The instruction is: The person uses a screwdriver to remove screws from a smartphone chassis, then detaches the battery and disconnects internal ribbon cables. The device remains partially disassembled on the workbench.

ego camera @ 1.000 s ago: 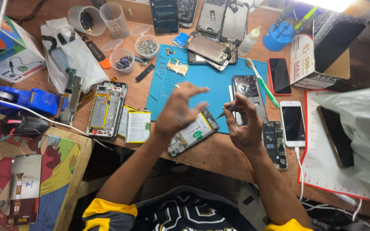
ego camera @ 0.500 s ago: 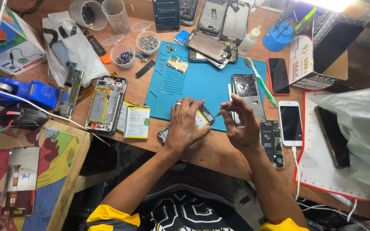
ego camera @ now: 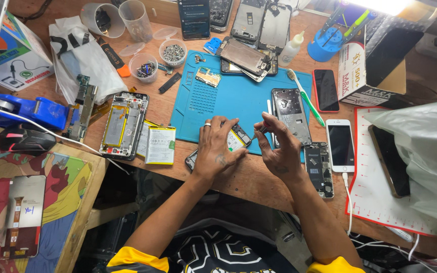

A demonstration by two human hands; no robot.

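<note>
Hands at work over opened black smartphone with exposed yellow-green battery [ego camera: 231,144], lying at near edge of blue silicone repair mat [ego camera: 228,96] on cluttered wooden surface [ego camera: 249,177]. Left hand [ego camera: 218,151] pressed flat on phone body, fingers spread, pinning it down; ring on one finger. Right hand [ego camera: 279,146] pinched around thin metal tool [ego camera: 260,130], tip pointed at phone's upper right corner, just beside the frame. Whether tip touches phone: cannot tell.

Step in hand, as judged: fine work inside the open phone, one hand steadying while the other probes or picks at a small part near the corner. Next move likely calls for firm hold from left hand and small, controlled tool motion; little room for slip so close to battery.

Nearby: second opened phone with yellow battery [ego camera: 124,124] well left of mat, loose white-and-green battery pack [ego camera: 160,145] beside it, bare dark phone frame [ego camera: 291,114] just right of hands, white phone on cable [ego camera: 340,144], small clear cup of screws [ego camera: 173,52] at mat's far corner.
</note>
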